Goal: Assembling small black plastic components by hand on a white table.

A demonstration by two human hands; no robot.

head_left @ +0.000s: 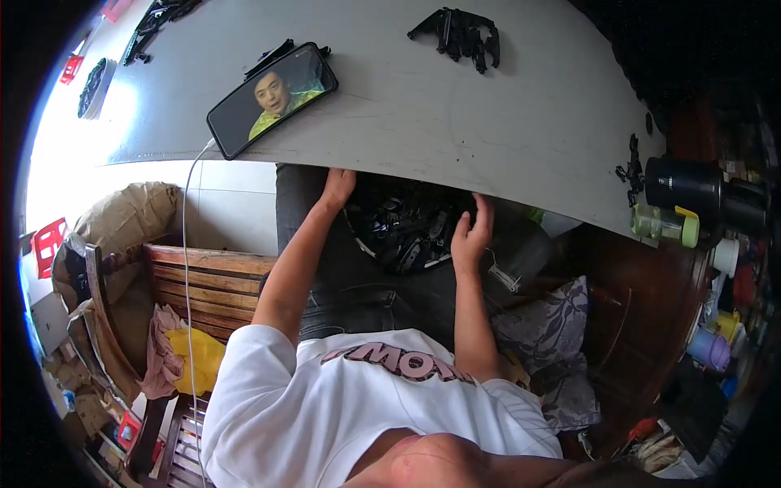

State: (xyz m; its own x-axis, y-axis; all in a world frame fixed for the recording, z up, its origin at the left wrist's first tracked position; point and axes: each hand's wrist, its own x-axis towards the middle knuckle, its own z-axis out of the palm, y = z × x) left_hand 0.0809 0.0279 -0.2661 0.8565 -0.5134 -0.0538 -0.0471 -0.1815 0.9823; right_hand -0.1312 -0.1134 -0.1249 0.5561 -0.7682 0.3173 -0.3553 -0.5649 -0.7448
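A heap of glossy black plastic pieces (407,232) lies over my lap, partly under the table edge; it seems to sit in a dark, rounded holder whose kind I cannot make out. My left hand (338,189) is at the heap's left side, its fingertips hidden beneath the table edge. On the other side, my right hand (473,234) has its thumb and fingers apart, with the fingers pointing up toward the table edge. It is beside the heap, and whether it touches the holder is unclear.
On the grey table (374,122) a phone (272,99) playing a video leans on a stand, its white cable (188,268) hanging down. Black pieces (462,37) lie farther back. A green-lidded bottle (665,225) and black canister (683,183) stand right. A wooden bench (211,281) is left.
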